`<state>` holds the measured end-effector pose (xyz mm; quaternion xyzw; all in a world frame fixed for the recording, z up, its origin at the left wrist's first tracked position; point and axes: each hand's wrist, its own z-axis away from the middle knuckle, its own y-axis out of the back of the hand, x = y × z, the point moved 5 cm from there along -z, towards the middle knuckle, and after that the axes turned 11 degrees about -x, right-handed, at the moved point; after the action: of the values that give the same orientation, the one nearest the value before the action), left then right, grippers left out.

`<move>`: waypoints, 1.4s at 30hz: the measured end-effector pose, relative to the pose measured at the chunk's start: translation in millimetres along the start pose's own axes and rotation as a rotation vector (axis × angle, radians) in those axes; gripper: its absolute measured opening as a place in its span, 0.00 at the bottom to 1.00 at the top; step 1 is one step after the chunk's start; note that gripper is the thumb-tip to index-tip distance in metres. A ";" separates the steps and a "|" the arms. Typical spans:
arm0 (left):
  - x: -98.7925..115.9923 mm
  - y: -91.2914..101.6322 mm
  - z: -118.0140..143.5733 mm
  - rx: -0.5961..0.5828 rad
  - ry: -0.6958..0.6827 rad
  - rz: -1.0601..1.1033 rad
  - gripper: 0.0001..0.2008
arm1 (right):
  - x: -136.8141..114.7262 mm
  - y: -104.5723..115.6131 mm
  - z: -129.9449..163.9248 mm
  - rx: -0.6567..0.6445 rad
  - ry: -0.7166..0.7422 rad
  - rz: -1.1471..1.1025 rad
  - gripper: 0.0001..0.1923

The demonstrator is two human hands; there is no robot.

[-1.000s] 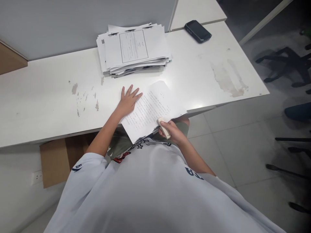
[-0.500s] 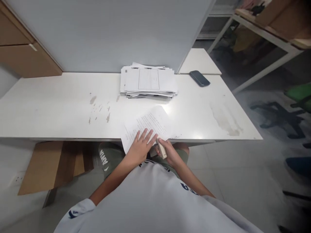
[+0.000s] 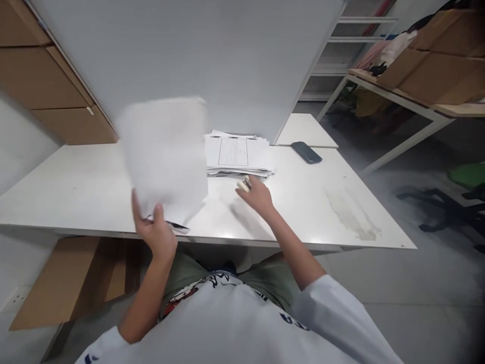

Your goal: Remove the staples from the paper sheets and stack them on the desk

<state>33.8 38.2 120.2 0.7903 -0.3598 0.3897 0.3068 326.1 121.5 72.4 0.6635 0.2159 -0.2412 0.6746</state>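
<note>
My left hand (image 3: 157,235) grips the lower edge of some white paper (image 3: 168,156), thumb in front. The paper is lifted off the table, tilted up and blurred, its visible face blank; a dark strip shows along its bottom edge. How many sheets there are I cannot tell. Above the tabletop, my right hand (image 3: 258,198) is closed around a small cream-coloured stapler (image 3: 244,184), partly hidden by the fingers. Just behind that hand lies a stack of printed papers (image 3: 233,151), partly covered on its left by the raised paper.
A dark phone (image 3: 306,152) lies on the white table (image 3: 303,207) at the back right, near a stained patch. A tall grey panel (image 3: 189,55) rises behind. Cardboard boxes (image 3: 60,121) stand at left, with an open carton (image 3: 56,288) below the table.
My left hand has raised the paper from the table edge and carried it left, its printed side turned out of sight. My right hand has moved forward with the stapler, towards the stack.
</note>
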 end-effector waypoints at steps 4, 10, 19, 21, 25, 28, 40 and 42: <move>11.9 14.4 27.8 0.134 0.020 0.091 0.28 | 18.7 4.9 -75.9 -0.020 -0.063 0.319 0.29; 19.4 22.2 19.3 0.210 -0.030 -0.002 0.34 | 41.7 -8.5 -82.0 -0.017 -0.035 0.456 0.17; 20.9 -125.9 -87.4 -0.354 -0.547 -0.368 0.32 | 56.7 5.4 36.7 0.237 0.051 0.480 0.15; 17.4 -179.0 -100.2 -0.653 -0.707 -0.381 0.33 | 63.3 0.5 76.8 0.281 0.073 0.452 0.14; -4.8 -254.6 -112.3 -1.133 -0.741 -0.482 0.32 | 75.1 -21.9 148.9 0.355 0.104 0.366 0.12; -18.7 -276.7 -113.5 -1.284 -0.634 -0.641 0.31 | 79.5 -39.0 178.3 0.405 0.106 0.317 0.12; -33.3 -217.2 -16.8 -1.245 -0.613 -0.206 0.28 | 95.2 -77.2 162.3 0.513 0.220 -0.124 0.24; -43.5 -192.2 50.3 -1.313 -0.670 -0.303 0.28 | 89.7 -81.8 157.4 0.440 0.188 -0.259 0.22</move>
<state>189.9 120.3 18.9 0.5620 -0.4797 -0.2128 0.6393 342.5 -39.6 -43.0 0.7805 0.3031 -0.3040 0.4545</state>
